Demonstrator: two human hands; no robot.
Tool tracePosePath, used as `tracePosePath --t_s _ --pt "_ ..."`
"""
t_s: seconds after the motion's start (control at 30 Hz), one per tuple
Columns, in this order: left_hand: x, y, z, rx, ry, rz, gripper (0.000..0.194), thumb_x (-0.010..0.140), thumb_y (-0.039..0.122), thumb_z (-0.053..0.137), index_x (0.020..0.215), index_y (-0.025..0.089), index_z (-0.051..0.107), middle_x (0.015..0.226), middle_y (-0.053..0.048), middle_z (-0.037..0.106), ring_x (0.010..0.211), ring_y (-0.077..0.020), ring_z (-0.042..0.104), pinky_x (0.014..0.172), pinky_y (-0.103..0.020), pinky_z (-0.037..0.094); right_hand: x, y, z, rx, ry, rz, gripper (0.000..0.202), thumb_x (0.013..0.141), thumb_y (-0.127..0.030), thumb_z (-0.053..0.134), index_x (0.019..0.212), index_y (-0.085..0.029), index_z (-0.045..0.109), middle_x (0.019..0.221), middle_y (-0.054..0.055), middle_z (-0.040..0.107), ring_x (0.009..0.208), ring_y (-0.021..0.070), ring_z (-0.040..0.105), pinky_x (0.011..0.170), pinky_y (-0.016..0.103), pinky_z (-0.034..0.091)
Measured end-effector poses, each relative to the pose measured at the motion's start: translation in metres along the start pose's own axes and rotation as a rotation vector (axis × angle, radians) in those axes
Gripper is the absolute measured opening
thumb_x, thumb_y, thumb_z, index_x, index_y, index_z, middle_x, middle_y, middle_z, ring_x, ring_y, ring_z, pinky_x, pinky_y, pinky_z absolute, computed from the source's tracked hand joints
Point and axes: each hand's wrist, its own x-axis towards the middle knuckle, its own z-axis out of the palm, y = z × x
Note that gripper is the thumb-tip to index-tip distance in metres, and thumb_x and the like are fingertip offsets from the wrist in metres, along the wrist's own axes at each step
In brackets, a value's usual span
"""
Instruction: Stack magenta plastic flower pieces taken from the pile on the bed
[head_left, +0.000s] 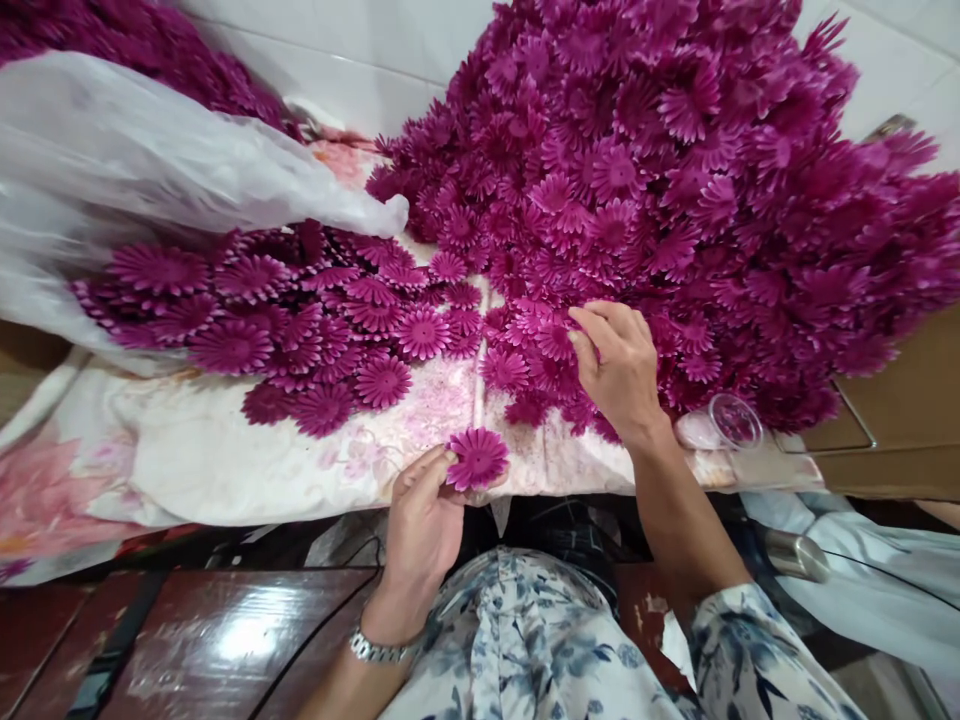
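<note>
Left hand (422, 520) pinches a single purple flower (477, 458) by its edge, fingers closed on it, held just above the near edge of the floral cloth (225, 455). Right hand (616, 365) is loosely curled, fingertips in the big flower pile (675, 180) (cannot tell if it grips one). A clear plastic bag (135, 160) lies at left above flatter flowers (285, 320); small clear cup (733, 420) sits beside the right wrist.
</note>
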Motion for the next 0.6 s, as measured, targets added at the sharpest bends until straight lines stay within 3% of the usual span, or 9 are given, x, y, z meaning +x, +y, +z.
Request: tracePosePath --t_s 0.17,0.33,0.6 --pt "-0.001 -0.001 0.001 -0.017 0.003 -0.016 0.024 0.054 0.026 0.077 0.052 0.013 0.057 0.052 0.004 0.053 0.047 -0.0083 0.049 0.04 -0.019 0.045 0.004 0.019 -0.007 -0.202 -0.158 0.053 0.024 0.09 -0.028 0.045 0.101 -0.021 0.065 0.104 0.006 0.065 0.093 0.0216 0.049 0.075 0.035 0.033" --pt "-0.001 -0.001 0.001 -0.029 -0.002 -0.042 0.025 0.051 0.027 0.079 0.052 0.013 0.058 0.052 0.003 0.053 0.049 -0.0082 0.05 0.042 -0.019 0.046 0.0 0.04 -0.015 -0.398 -0.367 0.125 0.03 0.09 -0.031 0.044 0.075 -0.017 0.066 0.081 0.008 0.066 0.085 0.0233 0.049 0.074 0.038 0.028" --pt "-0.004 -0.002 0.009 -0.016 -0.055 -0.052 0.023 0.056 0.026 0.077 0.055 0.013 0.058 0.054 0.003 0.055 0.05 -0.0077 0.05 0.046 -0.019 0.046 -0.008 0.037 -0.018 -0.271 -0.336 0.034 0.025 0.09 -0.033 0.045 0.09 -0.02 0.067 0.089 0.005 0.068 0.089 0.0224 0.053 0.081 0.039 0.029"
